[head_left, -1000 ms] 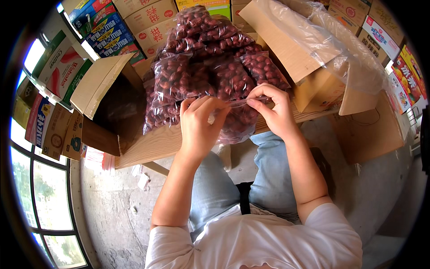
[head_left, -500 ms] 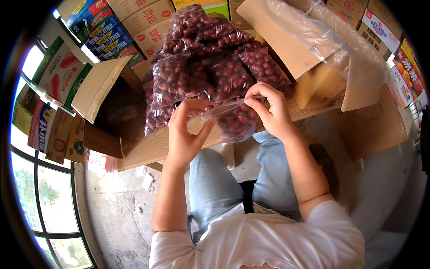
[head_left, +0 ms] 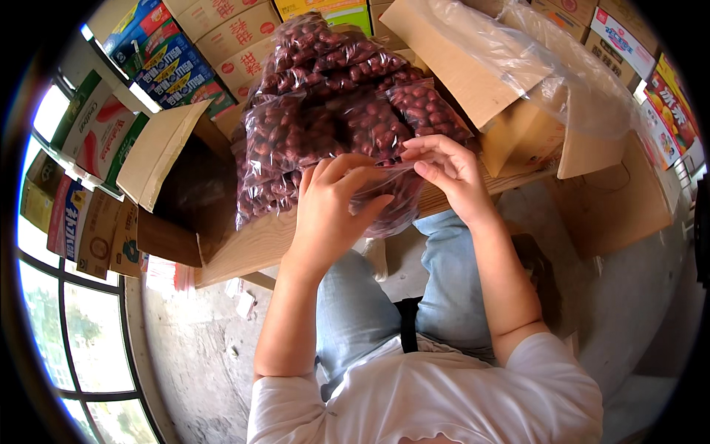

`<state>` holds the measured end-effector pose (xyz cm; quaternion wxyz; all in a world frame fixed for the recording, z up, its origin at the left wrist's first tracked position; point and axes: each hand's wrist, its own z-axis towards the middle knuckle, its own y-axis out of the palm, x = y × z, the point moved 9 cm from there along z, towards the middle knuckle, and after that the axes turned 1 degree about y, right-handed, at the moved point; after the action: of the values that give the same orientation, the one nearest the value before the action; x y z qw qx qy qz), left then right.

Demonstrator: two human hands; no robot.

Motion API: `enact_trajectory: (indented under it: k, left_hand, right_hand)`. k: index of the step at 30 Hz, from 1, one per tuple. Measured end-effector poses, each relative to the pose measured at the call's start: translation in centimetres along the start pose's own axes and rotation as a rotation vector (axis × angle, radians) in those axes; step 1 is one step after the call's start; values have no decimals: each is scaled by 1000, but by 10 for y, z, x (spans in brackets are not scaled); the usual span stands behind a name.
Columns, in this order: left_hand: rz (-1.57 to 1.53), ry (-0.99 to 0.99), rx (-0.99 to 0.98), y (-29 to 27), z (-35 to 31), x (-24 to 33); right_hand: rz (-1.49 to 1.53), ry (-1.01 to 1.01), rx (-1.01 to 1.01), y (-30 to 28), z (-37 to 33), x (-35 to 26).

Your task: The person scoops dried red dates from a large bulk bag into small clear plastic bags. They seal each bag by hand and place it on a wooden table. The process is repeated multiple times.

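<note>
Counter (head_left: 255,243), wooden: one, bearing heaped bags of dark-red fruit (head_left: 347,103).
Clear bag (head_left: 400,203), same fruit: one, between the hands at the counter's near edge; mouth running left to right, body hanging below.
Left hand (head_left: 333,196): nearer, overlapping the bag's left side; thumb and forefinger parted, grip not discernible.
Right hand (head_left: 449,172): fingers curled at the mouth's right end; hold uncertain.

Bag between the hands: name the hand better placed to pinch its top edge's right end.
Probably the right hand: its thumb is right by that end of the bag. The left hand is toward the opposite end, thumb and index finger apart.
</note>
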<state>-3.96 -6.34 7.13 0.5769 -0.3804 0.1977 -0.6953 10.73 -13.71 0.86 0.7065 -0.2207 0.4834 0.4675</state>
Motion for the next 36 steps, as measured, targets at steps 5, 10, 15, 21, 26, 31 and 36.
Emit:
enact_trajectory:
  k: [5,10,15,21,26,31,36]
  left_hand:
    - [49,-17,-67,7,8,5]
    - [15,-12,-151,17,13,8]
    - [110,12,-116,13,21,14]
    - [156,51,-145,22,22,19]
    - [130,56,-163,22,24,24]
    - [152,90,-157,19,26,29]
    - [114,36,-249,26,24,24]
  right_hand:
    - [59,48,-63,-1,-9,17]
    - [156,55,-56,7,-17,33]
    - [228,56,-30,7,-20,37]
    - [159,-9,-35,5,-19,31]
    - [149,-18,-36,4,-20,28]
    - [129,-2,-24,4,-19,27]
    - [129,10,-60,3,-20,28]
